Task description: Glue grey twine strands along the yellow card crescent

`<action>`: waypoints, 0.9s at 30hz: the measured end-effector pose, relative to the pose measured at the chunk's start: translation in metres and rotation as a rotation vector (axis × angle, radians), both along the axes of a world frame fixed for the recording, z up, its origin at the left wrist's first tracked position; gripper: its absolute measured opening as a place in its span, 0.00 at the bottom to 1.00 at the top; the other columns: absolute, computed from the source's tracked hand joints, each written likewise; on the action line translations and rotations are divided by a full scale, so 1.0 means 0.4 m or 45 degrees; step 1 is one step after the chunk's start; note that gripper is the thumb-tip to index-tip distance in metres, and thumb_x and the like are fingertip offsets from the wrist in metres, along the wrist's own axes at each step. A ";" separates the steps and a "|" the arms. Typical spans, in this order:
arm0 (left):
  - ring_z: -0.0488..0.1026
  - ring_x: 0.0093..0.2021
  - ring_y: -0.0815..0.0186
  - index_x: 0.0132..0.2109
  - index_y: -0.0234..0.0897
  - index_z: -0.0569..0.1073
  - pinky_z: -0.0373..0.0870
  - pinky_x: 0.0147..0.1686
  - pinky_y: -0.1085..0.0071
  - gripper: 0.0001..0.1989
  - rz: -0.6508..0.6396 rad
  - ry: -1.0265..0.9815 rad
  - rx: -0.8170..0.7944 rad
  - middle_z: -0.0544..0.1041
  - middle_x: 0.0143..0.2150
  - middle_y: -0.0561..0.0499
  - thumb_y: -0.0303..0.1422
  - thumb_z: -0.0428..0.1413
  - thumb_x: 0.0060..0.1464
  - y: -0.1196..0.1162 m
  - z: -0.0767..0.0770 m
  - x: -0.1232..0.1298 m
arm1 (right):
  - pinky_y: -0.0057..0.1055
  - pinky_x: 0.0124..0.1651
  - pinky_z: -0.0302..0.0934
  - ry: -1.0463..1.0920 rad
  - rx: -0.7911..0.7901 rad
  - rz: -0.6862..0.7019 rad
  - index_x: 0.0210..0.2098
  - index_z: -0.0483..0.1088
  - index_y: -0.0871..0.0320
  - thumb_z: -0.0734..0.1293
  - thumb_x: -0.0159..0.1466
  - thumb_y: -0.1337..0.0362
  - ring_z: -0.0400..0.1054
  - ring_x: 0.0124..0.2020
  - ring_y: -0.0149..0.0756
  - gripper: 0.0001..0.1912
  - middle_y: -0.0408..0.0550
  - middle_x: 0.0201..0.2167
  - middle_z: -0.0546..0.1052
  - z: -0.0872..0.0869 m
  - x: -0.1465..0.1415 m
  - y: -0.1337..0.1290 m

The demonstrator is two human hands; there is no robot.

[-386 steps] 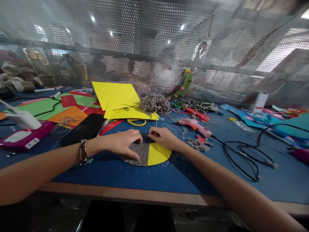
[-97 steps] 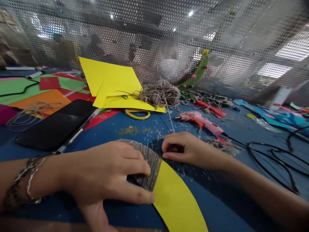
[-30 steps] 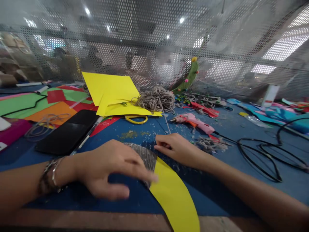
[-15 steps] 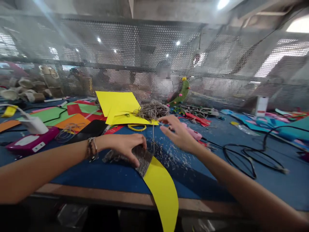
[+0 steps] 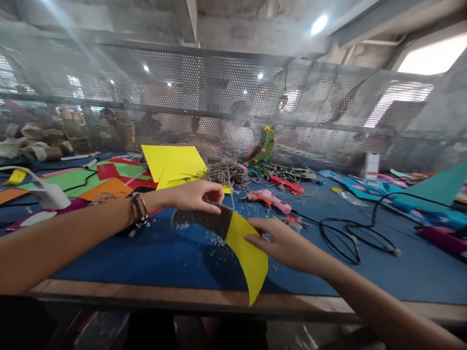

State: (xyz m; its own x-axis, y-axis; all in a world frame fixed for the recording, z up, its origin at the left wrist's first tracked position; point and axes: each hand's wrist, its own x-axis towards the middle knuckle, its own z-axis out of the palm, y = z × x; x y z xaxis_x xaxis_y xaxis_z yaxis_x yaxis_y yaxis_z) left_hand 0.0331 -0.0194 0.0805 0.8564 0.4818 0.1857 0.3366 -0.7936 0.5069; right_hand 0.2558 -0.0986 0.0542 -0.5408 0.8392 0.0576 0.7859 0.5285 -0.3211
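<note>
Between my hands is a curved, crescent-like yellow card piece [image 5: 249,245], its left part wrapped closely in grey-brown twine [image 5: 209,218]. My left hand [image 5: 202,197] grips the wrapped part, thumb in front and fingers behind. On the bare yellow part, my right hand [image 5: 273,240] pinches the outer edge between thumb and fingers. A strand of twine runs from the wrapped edge up to a loose heap of twine [image 5: 228,173] behind. The card is lifted a little over the blue table [image 5: 175,267], its pointed end hanging toward the front edge.
A pink glue gun [image 5: 270,200] lies right of centre, its black cable [image 5: 339,243] coiled farther right. Yellow sheets [image 5: 171,163] stand behind my left hand. A purple power strip [image 5: 47,214] with a white plug sits at left. A perforated metal screen [image 5: 175,97] closes off the back.
My right hand has come down from beside the twine heap and taken hold of the yellow part. The card piece has been raised and its lower end swung up. The view has shifted slightly.
</note>
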 end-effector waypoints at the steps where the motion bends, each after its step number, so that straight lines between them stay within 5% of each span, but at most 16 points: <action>1: 0.63 0.29 0.71 0.34 0.34 0.64 0.61 0.30 0.75 0.10 -0.010 -0.004 0.008 0.66 0.28 0.53 0.37 0.54 0.50 -0.002 0.017 -0.001 | 0.25 0.26 0.50 0.011 0.072 -0.010 0.24 0.62 0.60 0.56 0.62 0.63 0.59 0.24 0.28 0.12 0.42 0.22 0.68 0.008 0.001 0.007; 6: 0.67 0.35 0.67 0.52 0.38 0.63 0.64 0.36 0.72 0.19 -0.070 -0.009 0.135 0.68 0.36 0.50 0.41 0.49 0.55 0.001 0.051 0.000 | 0.25 0.31 0.55 0.142 0.592 0.124 0.29 0.65 0.60 0.55 0.62 0.70 0.62 0.28 0.29 0.09 0.45 0.26 0.70 0.013 0.002 0.034; 10: 0.57 0.54 0.58 0.52 0.40 0.65 0.53 0.54 0.61 0.23 -0.161 -0.002 0.461 0.60 0.53 0.43 0.46 0.51 0.53 0.001 0.014 0.001 | 0.27 0.35 0.58 0.142 1.040 0.286 0.38 0.67 0.61 0.54 0.63 0.71 0.63 0.33 0.30 0.10 0.48 0.31 0.72 -0.031 0.012 0.038; 14: 0.57 0.54 0.56 0.48 0.39 0.65 0.48 0.56 0.58 0.27 -0.283 0.047 0.516 0.64 0.52 0.44 0.50 0.55 0.45 -0.023 -0.020 -0.008 | 0.26 0.29 0.57 -0.085 1.268 0.350 0.41 0.66 0.62 0.56 0.63 0.72 0.62 0.28 0.30 0.11 0.46 0.28 0.72 -0.066 0.023 0.030; 20: 0.66 0.42 0.59 0.37 0.37 0.65 0.57 0.49 0.62 0.22 -0.273 0.202 0.404 0.71 0.37 0.48 0.48 0.57 0.42 -0.057 -0.058 -0.016 | 0.26 0.25 0.56 -0.341 1.183 0.479 0.33 0.69 0.61 0.52 0.65 0.70 0.61 0.24 0.29 0.15 0.45 0.24 0.72 -0.073 0.020 0.017; 27: 0.68 0.38 0.59 0.45 0.36 0.66 0.48 0.52 0.58 0.26 -0.175 0.233 0.411 0.72 0.37 0.48 0.47 0.57 0.42 -0.037 -0.104 -0.045 | 0.28 0.31 0.61 -0.434 0.793 0.599 0.42 0.68 0.63 0.49 0.65 0.69 0.65 0.29 0.31 0.18 0.49 0.30 0.73 -0.086 0.022 0.020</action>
